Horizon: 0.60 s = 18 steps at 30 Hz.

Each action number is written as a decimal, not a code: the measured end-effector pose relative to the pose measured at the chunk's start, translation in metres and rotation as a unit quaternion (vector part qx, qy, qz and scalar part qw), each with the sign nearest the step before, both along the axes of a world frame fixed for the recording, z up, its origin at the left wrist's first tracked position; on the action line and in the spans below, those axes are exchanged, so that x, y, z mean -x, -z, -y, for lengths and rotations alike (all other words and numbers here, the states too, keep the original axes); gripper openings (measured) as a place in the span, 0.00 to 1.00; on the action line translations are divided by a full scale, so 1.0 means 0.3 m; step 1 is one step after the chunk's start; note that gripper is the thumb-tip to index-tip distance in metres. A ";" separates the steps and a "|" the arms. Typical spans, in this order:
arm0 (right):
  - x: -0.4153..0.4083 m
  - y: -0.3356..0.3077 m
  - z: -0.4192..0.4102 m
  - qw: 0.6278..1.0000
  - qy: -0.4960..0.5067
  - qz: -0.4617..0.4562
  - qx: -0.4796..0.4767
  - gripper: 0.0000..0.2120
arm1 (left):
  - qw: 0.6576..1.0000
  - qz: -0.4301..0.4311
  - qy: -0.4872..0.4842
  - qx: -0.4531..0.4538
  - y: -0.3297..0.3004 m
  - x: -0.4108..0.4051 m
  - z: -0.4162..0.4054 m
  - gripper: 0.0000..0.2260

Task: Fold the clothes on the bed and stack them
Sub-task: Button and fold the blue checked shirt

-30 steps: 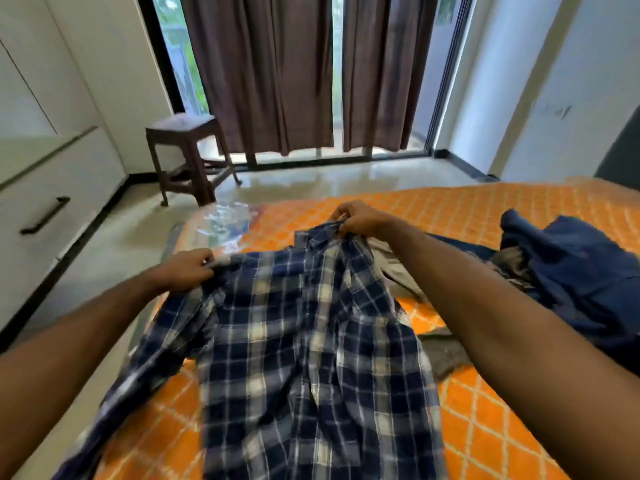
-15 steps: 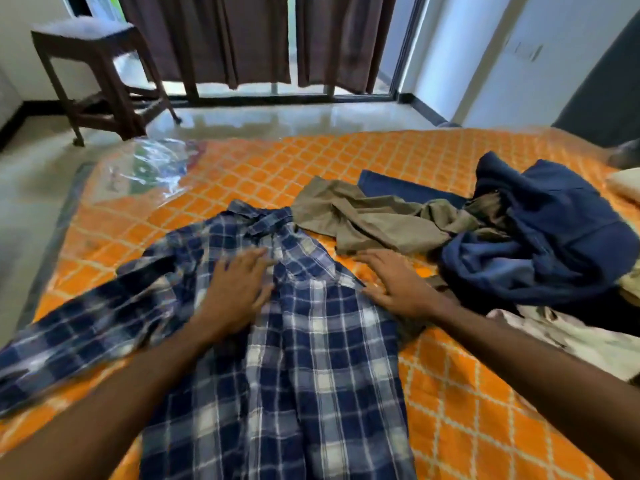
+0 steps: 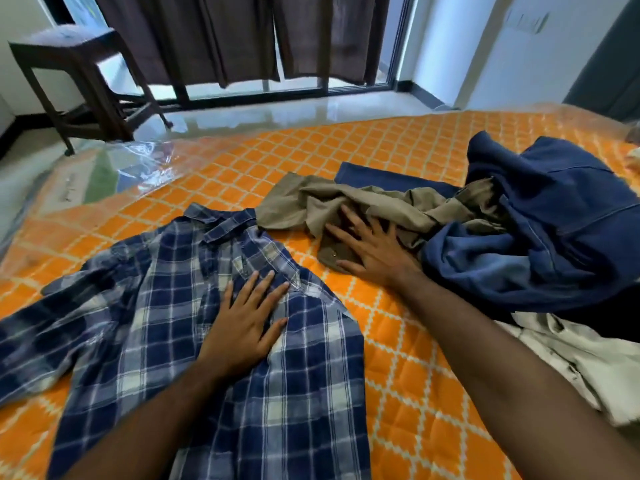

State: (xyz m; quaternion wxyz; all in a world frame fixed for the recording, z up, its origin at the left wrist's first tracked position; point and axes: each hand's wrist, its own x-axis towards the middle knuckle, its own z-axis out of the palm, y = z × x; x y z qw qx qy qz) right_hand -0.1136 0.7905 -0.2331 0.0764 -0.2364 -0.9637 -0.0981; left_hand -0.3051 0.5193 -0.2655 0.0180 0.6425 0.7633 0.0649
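A blue and white plaid shirt (image 3: 166, 306) lies spread on the orange patterned bed (image 3: 398, 358), collar pointing away from me. My left hand (image 3: 247, 322) rests flat on its chest area with straight fingers. To the right, my right hand (image 3: 369, 245) lies flat with spread fingers on a crumpled khaki garment (image 3: 311, 202). A heap of dark blue clothes (image 3: 540, 230) sits beyond it at the right, and a pale cream garment (image 3: 585, 362) lies at the right edge, partly behind my right forearm.
A clear plastic bag (image 3: 138, 164) lies on the bed's far left corner. A dark wooden stool (image 3: 79, 77) stands on the shiny floor beyond the bed, in front of brown curtains (image 3: 242, 32). Bare orange bedspread shows between the shirt and the clothes heap.
The shirt was held up by its shoulders a second ago, then laid flat. My right hand has since slid from the shirt's edge onto the khaki garment; the left stays on the shirt.
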 end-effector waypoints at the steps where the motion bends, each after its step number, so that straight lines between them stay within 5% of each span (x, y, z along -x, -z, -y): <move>1: 0.025 -0.011 -0.033 0.999 -0.033 -0.008 -0.040 0.36 | 1.000 0.001 -0.005 0.003 -0.004 0.004 -0.007 0.27; 4: 0.092 -0.036 -0.095 0.994 -0.067 -0.023 -0.081 0.41 | 0.999 -0.020 0.001 -0.030 -0.073 0.031 -0.111 0.23; 7: 0.140 -0.037 -0.145 0.998 -0.058 0.022 -0.002 0.39 | 0.997 -0.069 0.011 -0.035 -0.111 0.049 -0.259 0.23; 14: 0.122 -0.028 -0.204 0.972 -0.206 0.098 -0.061 0.26 | 0.998 0.035 -0.043 -0.024 0.015 0.076 -0.294 0.31; 16: 0.067 -0.036 -0.306 0.982 -0.118 0.059 -0.133 0.19 | 0.999 0.029 -0.040 -0.017 0.014 0.082 -0.306 0.32; 18: -0.024 -0.101 -0.399 0.982 0.119 0.036 -0.142 0.15 | 0.999 0.030 -0.041 -0.016 0.024 0.088 -0.319 0.31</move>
